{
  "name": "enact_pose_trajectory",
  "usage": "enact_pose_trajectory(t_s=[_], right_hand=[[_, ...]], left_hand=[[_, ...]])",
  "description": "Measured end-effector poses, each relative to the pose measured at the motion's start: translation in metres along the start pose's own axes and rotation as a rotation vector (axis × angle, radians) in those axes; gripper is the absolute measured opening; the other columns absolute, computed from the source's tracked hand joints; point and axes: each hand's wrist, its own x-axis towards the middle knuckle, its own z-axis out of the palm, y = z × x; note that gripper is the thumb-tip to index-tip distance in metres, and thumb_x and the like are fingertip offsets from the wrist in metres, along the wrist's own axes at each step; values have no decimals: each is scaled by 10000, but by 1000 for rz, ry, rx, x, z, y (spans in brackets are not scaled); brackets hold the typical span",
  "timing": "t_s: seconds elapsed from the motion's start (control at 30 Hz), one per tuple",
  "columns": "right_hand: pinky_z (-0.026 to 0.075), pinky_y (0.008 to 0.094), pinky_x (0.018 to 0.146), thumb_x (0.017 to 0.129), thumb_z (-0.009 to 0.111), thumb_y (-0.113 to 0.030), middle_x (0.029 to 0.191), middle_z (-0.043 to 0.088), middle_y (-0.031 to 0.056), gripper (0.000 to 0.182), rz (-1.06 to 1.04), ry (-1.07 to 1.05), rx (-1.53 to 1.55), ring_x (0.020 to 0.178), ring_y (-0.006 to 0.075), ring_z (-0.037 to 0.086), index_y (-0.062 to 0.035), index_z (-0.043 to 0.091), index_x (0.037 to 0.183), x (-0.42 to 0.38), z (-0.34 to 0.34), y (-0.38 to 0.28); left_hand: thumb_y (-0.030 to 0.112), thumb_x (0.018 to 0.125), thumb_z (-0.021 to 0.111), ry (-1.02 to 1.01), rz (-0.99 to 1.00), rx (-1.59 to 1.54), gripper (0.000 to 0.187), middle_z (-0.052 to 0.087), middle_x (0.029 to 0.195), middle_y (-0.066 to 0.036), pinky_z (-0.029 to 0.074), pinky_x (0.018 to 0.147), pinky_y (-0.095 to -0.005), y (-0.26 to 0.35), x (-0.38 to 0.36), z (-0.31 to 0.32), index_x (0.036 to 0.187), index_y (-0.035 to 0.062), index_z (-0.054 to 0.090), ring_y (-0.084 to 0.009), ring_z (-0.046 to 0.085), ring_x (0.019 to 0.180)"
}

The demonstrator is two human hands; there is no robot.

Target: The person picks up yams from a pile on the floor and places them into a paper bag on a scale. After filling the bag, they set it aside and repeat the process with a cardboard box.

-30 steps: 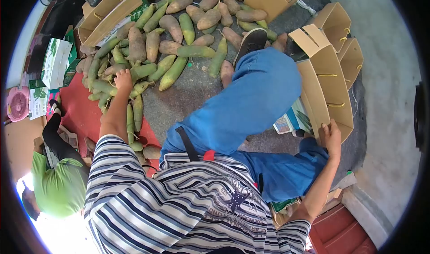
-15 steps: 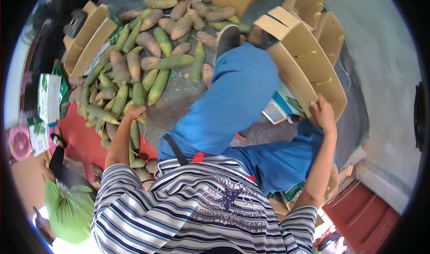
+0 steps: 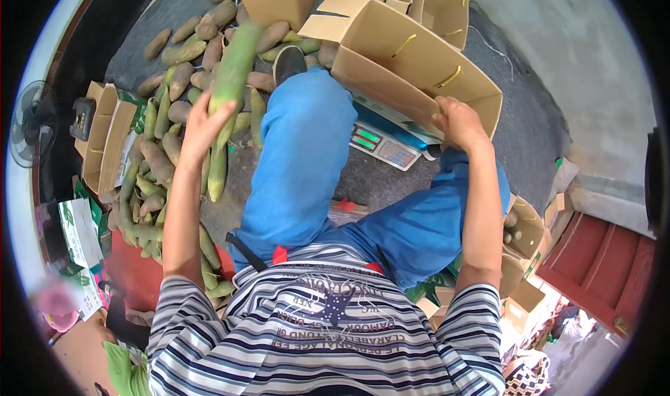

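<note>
Dark floor (image 3: 523, 124) surrounds the left hand (image 3: 209, 127), which grips a vegetable (image 3: 236, 64) by its near end, length pointing far, left of the box (image 3: 412, 64) whose near rim the right hand (image 3: 460, 122) holds.

Single view, shot from head height, angled forward and steeply down; striped shirt (image 3: 307, 354) framed close at bottom centre, floor (image 3: 513, 131) farther off above.

Raised knee (image 3: 306, 96) midway, flaps (image 3: 324, 28) jutting left, carton (image 3: 385, 80) open above, depth unclear
</note>
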Motion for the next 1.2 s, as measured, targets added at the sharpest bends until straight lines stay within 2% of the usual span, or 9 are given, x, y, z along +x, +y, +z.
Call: enact_pose_trajectory(t_s=[0.23, 0.3, 0.47, 0.67, 0.7, 0.9, 1.03, 1.17, 1.2], right_hand=[[435, 428, 833, 799, 595, -156, 1010, 595, 193, 305, -10, -3, 32, 984, 356, 552, -31, 555, 1074, -2, -8, -10], [436, 434, 814, 787, 597, -151, 972, 601, 200, 305, -18, 4, 30, 956, 361, 559, -30, 562, 1064, 1, -5, -7], [449, 433, 808, 792, 603, -160, 993, 611, 176, 273, 26, -51, 18, 955, 342, 573, -58, 567, 1043, 2, -12, -15], [441, 438, 781, 767, 622, -169, 896, 612, 210, 328, 19, -70, 0, 898, 373, 578, -22, 576, 1057, 1, -8, -17], [443, 429, 793, 768, 624, -167, 939, 615, 219, 363, -37, 99, -34, 923, 373, 577, -29, 572, 1099, 3, 3, -10], [440, 440, 804, 785, 605, -164, 950, 619, 212, 320, 9, 9, -2, 934, 370, 578, -41, 575, 1079, 8, -4, -8], [440, 436, 806, 786, 605, -157, 963, 617, 223, 307, 48, -85, 53, 938, 374, 577, -47, 583, 1073, 10, -11, -14], [445, 426, 795, 789, 607, -159, 939, 622, 221, 292, 35, -82, 16, 916, 380, 584, -47, 591, 1058, 5, -15, -15], [446, 423, 794, 790, 607, -158, 934, 624, 219, 292, 66, -121, -14, 910, 382, 585, -47, 592, 1059, 3, -18, -17]], left_hand=[[164, 732, 722, -95, 956, 182, 547, 572, 1141, -134, 425, 914, -330, 141, 56, 95, 1215, 37, 498, -233, 557, 1050], [271, 731, 700, -221, 874, 202, 537, 563, 1117, -176, 427, 901, -358, 149, 67, 132, 1177, 38, 514, -315, 527, 1068], [298, 767, 639, -422, 713, 361, 477, 554, 1101, -184, 432, 875, -373, 133, 100, 187, 1143, 27, 527, -327, 530, 1044], [225, 817, 589, 18, 807, 169, 340, 563, 1068, -167, 434, 863, -364, 71, 74, 122, 1088, 22, 554, -321, 539, 1017], [199, 818, 590, 92, 746, 185, 316, 566, 1054, -163, 435, 862, -366, 49, 63, 106, 1081, 26, 557, -319, 543, 1006], [140, 761, 618, 440, 96, 506, 304, 565, 1082, -186, 422, 913, -399, -159, -25, 6, 1039, 25, 574, -339, 530, 1042], [171, 697, 637, 980, -191, 872, 378, 570, 1035, -175, 420, 884, -424, -270, -113, -89, 1039, 23, 574, -343, 516, 1009], [399, 738, 684, 1161, -1179, 854, 577, 528, 1106, -147, 467, 836, -419, -289, -182, -141, 1135, 37, 475, -318, 535, 1031], [405, 746, 671, 1165, -1254, 796, 596, 519, 1141, -171, 483, 809, -433, -287, -194, -146, 1132, 8, 451, -341, 560, 989]])
